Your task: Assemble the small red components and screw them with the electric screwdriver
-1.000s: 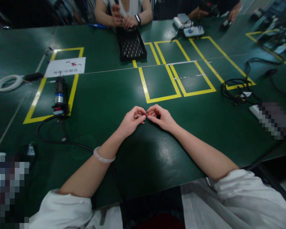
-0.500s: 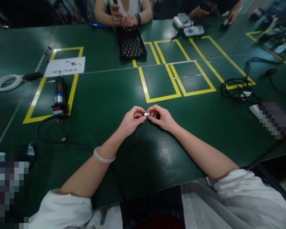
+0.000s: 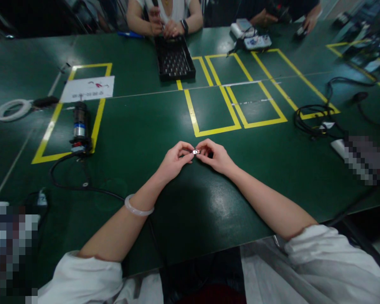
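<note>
Between my two hands is a small shiny metal part [image 3: 195,152], silvery with a reddish or coppery patch at its right end. My left hand [image 3: 176,159] pinches its left side between thumb and fingers. From the right, my right hand [image 3: 215,156] pinches the other end in the same way. Both hands are held close together just above the green table [image 3: 190,202]. The part is too small for its exact kind to show, and the fingertips cover its ends.
To the left stands a black and silver electric tool [image 3: 80,126] on a cable, near a white paper sheet [image 3: 88,88]. Across the table, a person's hands [image 3: 172,28] are over a black tray [image 3: 175,61] of small parts. Coiled black cable [image 3: 313,118] lies right.
Both hands stay in nearly the same place. The small metal part appears slightly turned between the fingertips, and the whole view has shifted very little.
</note>
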Demonstrator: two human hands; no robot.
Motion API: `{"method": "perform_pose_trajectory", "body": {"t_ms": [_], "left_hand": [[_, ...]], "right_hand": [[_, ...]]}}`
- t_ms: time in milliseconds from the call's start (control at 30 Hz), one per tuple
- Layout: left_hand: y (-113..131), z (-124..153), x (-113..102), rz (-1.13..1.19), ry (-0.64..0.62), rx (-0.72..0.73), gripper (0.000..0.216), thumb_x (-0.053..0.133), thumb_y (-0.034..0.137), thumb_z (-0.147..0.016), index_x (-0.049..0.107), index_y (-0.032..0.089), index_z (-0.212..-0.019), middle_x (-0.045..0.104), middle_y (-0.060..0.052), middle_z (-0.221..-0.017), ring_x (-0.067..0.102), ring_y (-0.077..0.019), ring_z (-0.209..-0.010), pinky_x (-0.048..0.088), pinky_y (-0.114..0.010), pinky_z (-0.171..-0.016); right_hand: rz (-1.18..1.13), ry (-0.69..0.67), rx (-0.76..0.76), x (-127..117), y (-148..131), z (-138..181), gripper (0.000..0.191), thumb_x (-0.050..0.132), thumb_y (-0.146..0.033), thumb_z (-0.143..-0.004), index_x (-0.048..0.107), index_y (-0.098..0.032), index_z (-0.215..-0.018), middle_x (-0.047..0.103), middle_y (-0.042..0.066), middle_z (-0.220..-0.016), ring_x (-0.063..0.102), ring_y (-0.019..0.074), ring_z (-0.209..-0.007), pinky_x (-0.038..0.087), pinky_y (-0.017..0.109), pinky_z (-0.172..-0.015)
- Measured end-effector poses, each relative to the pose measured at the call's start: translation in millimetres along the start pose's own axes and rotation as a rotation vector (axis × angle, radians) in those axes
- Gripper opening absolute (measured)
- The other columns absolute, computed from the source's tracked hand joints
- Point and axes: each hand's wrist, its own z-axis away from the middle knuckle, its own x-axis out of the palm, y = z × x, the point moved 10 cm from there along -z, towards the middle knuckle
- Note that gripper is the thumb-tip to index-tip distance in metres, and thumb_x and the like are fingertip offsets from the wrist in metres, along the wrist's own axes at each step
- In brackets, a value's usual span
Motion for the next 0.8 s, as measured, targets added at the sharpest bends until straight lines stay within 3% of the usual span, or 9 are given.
{"method": "perform_pose_trajectory", "body": {"t_ms": [300,400,500,600,700,800], "left_hand": [[2,0,2,-0.029,-0.016,0.003,0.03,0.069,0.034,-0.083,0.059,0.015,-0.104,0.063,-0.006,-0.103,0.062,-0.0147,-0.088,0.054,-0.027,-0.077],[7,-4,-15,-0.121,0.013,0.022,0.034,0.065,0.039,-0.085,0.06,0.015,-0.109,0.064,-0.009,-0.108,0.063,-0.0182,-0.094,0.054,-0.032,-0.082],[19,-9,-61,-0.372,0.134,0.051,0.035,0.059,0.04,-0.089,0.061,0.016,-0.113,0.064,-0.01,-0.114,0.062,-0.0219,-0.102,0.051,-0.038,-0.092],[39,-2,-130,-0.803,0.338,0.051,0.038,0.058,0.041,-0.089,0.061,0.018,-0.119,0.06,-0.012,-0.126,0.058,-0.0274,-0.115,0.046,-0.043,-0.102],[52,19,-204,-1.195,0.521,-0.098,0.054,0.06,0.039,-0.087,0.054,0.012,-0.134,0.054,-0.017,-0.137,0.046,-0.0347,-0.13,0.035,-0.052,-0.112],[48,51,-273,-1.346,0.668,-0.353,0.071,0.06,0.046,-0.086,0.04,0.006,-0.142,0.044,-0.022,-0.148,0.04,-0.0397,-0.134,0.033,-0.059,-0.111]], "right_hand": [[-0.037,-0.011,0.029,1,4,1,0.015,0.066,-0.026,-0.087,0.061,-0.019,-0.1,0.064,0.0,-0.082,0.057,0.0112,-0.067,0.046,0.025,-0.061],[-0.055,-0.01,0.049,0,6,1,0.017,0.067,-0.027,-0.087,0.061,-0.019,-0.1,0.064,0.0,-0.082,0.056,0.0113,-0.067,0.047,0.025,-0.062],[-0.055,-0.019,0.066,1,7,1,0.018,0.067,-0.028,-0.087,0.06,-0.019,-0.101,0.064,0.0,-0.083,0.056,0.0112,-0.067,0.048,0.025,-0.064],[-0.048,-0.027,0.078,1,8,1,0.018,0.066,-0.028,-0.087,0.06,-0.019,-0.101,0.062,-0.001,-0.08,0.054,0.0109,-0.065,0.048,0.025,-0.065],[-0.05,-0.028,0.078,1,9,2,0.018,0.067,-0.028,-0.087,0.06,-0.019,-0.101,0.061,-0.002,-0.078,0.054,0.0105,-0.065,0.048,0.025,-0.064],[-0.063,-0.032,0.078,2,8,2,0.018,0.067,-0.028,-0.087,0.06,-0.018,-0.1,0.06,-0.002,-0.078,0.053,0.0101,-0.064,0.047,0.025,-0.064]]}}
